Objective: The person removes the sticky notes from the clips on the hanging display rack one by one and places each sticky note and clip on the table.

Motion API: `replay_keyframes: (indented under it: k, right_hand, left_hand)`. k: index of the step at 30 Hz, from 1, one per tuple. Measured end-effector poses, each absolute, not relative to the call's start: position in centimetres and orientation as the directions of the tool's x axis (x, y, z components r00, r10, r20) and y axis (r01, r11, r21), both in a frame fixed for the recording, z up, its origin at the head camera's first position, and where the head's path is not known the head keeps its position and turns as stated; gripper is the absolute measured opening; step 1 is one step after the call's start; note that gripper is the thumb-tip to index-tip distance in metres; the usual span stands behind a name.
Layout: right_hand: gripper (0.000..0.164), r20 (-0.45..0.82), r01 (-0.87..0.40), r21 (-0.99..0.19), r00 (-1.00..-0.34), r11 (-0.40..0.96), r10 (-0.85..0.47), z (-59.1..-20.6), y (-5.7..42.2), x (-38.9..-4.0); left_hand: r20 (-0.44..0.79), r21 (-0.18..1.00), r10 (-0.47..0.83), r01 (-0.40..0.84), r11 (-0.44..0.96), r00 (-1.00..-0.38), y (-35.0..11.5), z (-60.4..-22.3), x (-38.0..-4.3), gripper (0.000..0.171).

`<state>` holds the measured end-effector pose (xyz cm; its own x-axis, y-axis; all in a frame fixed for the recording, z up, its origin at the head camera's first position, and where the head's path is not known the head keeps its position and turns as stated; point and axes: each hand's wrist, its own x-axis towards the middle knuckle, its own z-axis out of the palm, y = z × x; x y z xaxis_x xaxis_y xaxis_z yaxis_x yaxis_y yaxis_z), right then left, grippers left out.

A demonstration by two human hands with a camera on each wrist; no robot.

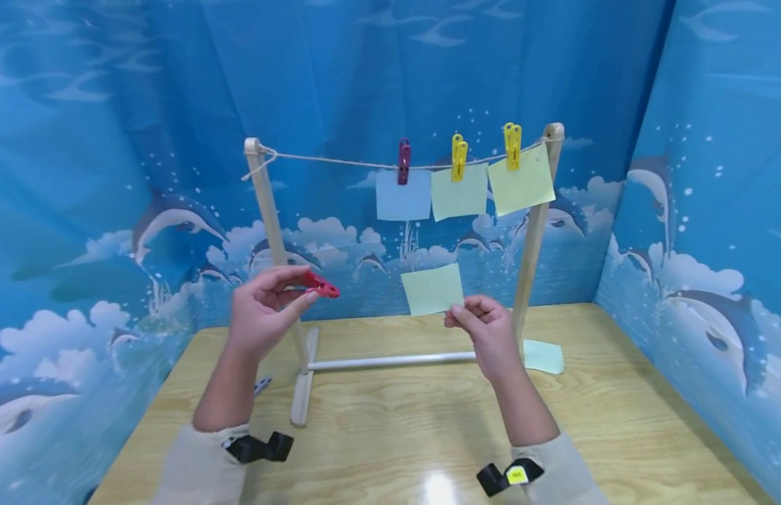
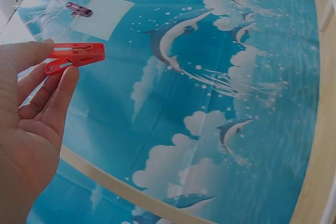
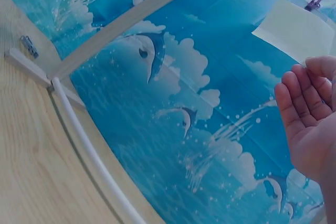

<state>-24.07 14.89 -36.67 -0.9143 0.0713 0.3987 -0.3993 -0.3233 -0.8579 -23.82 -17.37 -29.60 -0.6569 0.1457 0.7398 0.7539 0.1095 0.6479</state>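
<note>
Between thumb and fingers, my left hand [image 1: 267,308] pinches a red clothespin [image 1: 322,285] beside the rack's left post. In the left wrist view the red clothespin [image 2: 79,55] points away from the palm. My right hand [image 1: 491,333] holds a pale green paper note [image 1: 433,290] by its lower right corner, below the string [image 1: 340,161]. A blue note [image 1: 403,196] hangs from the string under a dark purple clothespin [image 1: 404,161]. Right of it, a green note [image 1: 460,193] and a yellow-green note [image 1: 523,184] hang under yellow clothespins [image 1: 513,146].
The string runs between the rack's wooden left post [image 1: 268,203] and right post [image 1: 534,238], joined low down by a white bar [image 1: 390,361]. Another note [image 1: 543,356] lies by the right post. A grey-blue clothespin [image 3: 29,46] lies near the left foot on the wooden table [image 1: 390,428].
</note>
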Motion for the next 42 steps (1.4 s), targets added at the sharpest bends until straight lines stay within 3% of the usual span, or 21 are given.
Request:
replay_keyframes:
  k: [7,13,22,31,37,42]
  right_hand:
    - [0.004,0.321,-0.33,-0.936,-0.943,-0.126,0.085,-37.5,16.1,-23.5]
    - [0.02,0.298,-0.304,-0.951,-0.949,-0.048,0.107,-38.3,17.2,-22.8]
    - [0.016,0.273,-0.293,-0.952,-0.943,-0.089,0.191,-39.9,19.1,-21.7]
    - [0.006,0.317,-0.366,-0.914,-0.913,-0.173,0.257,-41.0,20.7,-20.9]
    - [0.013,0.291,-0.352,-0.921,-0.907,-0.168,0.305,-41.5,22.0,-20.4]
    - [0.008,0.293,-0.358,-0.92,-0.898,-0.157,0.329,-42.1,23.1,-20.0]
  left_hand:
    - [0.746,0.641,0.148,0.761,0.105,-0.649,-17.8,-31.1,-23.5,0.035]
    - [0.714,0.673,0.148,0.729,0.121,-0.684,-18.5,-32.5,-23.1,0.033]
    - [0.581,0.794,0.044,0.578,0.191,-0.813,-19.5,-34.4,-21.7,0.03]
    - [0.487,0.854,-0.045,0.465,0.234,-0.872,-21.1,-36.2,-20.5,0.03]
    - [0.454,0.882,-0.092,0.433,0.186,-0.886,-21.9,-37.1,-20.0,0.032]
    - [0.43,0.902,-0.121,0.419,0.108,-0.895,-22.4,-38.0,-19.7,0.034]
